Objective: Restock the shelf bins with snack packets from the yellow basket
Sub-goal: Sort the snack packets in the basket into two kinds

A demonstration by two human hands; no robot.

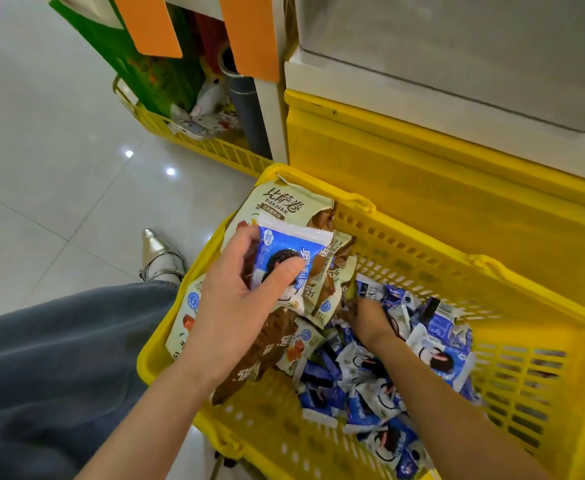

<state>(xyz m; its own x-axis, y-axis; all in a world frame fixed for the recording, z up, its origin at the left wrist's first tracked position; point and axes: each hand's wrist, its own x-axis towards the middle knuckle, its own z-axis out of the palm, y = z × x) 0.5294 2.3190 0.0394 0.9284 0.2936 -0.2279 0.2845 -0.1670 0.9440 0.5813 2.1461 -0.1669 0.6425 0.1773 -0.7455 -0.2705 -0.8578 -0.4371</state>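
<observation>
Left hand [239, 299]: thumb and fingers clamp one blue-and-white foil biscuit packet [289, 258], above the basket's 10 o'clock corner.
Right hand [365, 315]: fingers buried among packets at centre; grip cannot be told.
Yellow slotted plastic basket [513, 344]: one; blue packets too many to count, beige ones at 10 o'clock.
Yellow shelf bin [422, 161]: one, at 12 o'clock.

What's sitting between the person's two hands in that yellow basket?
In the head view, beige and brown snack packets lie between the left hand, which holds a blue-and-white packet, and the right hand, which digs into the pile in the yellow basket.
</observation>
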